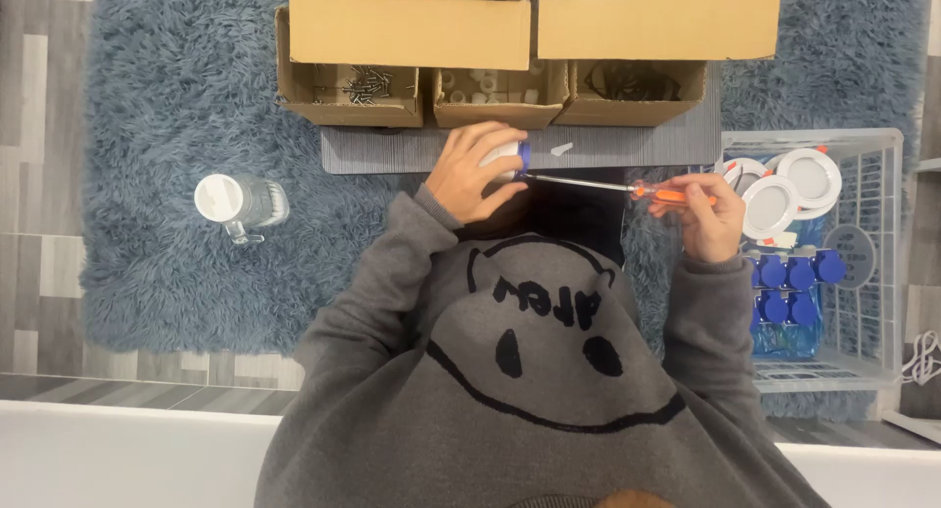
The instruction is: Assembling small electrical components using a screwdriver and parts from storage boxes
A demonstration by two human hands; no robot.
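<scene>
My left hand (477, 171) grips a small white round part with a blue piece (512, 159) just in front of a low grey table (627, 145). My right hand (708, 214) holds a screwdriver with an orange handle (659, 191). Its metal shaft (573, 181) runs left, and the tip meets the blue side of the part. Both hands are above my lap, with grey sleeves reaching to the wrists.
Cardboard boxes stand at the back: one with screws (365, 84), one with white bits (490, 86), one with dark parts (632, 81). A white wire basket (882, 155) on the right holds white round lamps (784, 189) and blue parts (794, 273). A clear bottle (238, 204) lies on the blue rug.
</scene>
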